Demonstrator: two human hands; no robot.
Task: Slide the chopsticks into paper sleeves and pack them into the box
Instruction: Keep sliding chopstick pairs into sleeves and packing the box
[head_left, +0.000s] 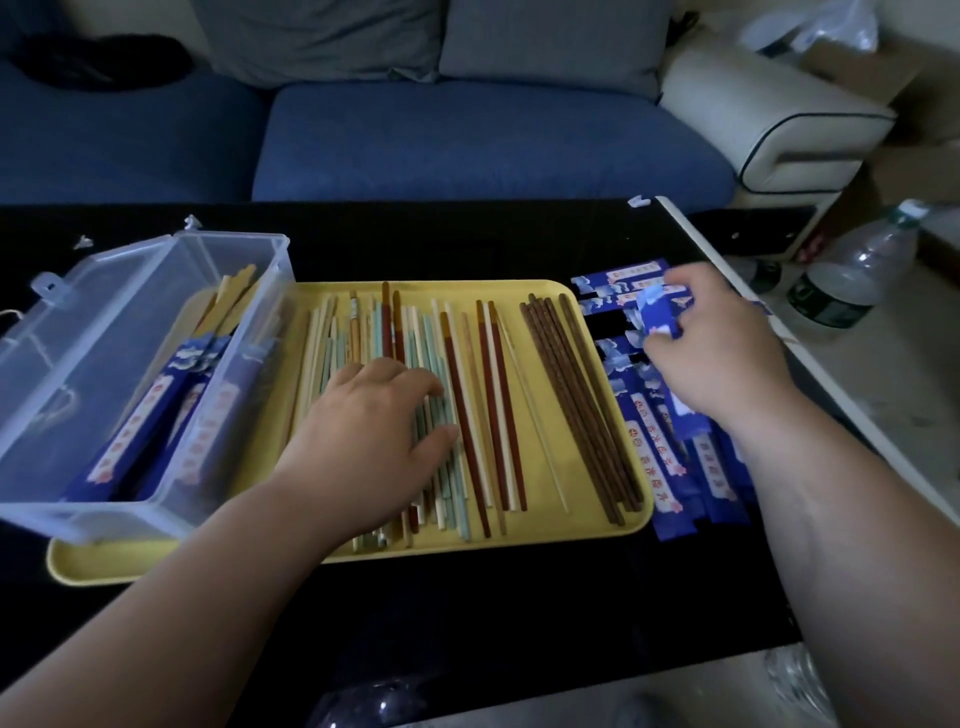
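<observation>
View from the head camera over a black bench (467, 623). A yellow tray (208, 558) lies in the middle and holds loose chopsticks (493, 405) laid side by side, pointing near to far: pale green and cream ones on the left, red and cream ones in the centre, a dark brown group (576, 405) on the right.

A clear plastic box (231, 244) stands on the left end of the tray, its hinged lid (67, 332) thrown open to the left. Inside it lie sleeved chopsticks (171, 410), the blue sleeves toward the near end and bare tan tips projecting toward the far end.

On the bench just right of the tray lies a heap of paper sleeves (675, 467), blue with white and red printing.

The hands are well apart. The left hand (374, 431) rests palm down on the pale green chopsticks, fingers spread and fairly straight, gripping nothing. The right hand (722, 343) is over the far part of the heap and pinches one blue sleeve (658, 314) between curled fingers; this part is blurred.

Beyond the bench stands a blue sofa (467, 140); a water bottle (852, 275) stands at far right
</observation>
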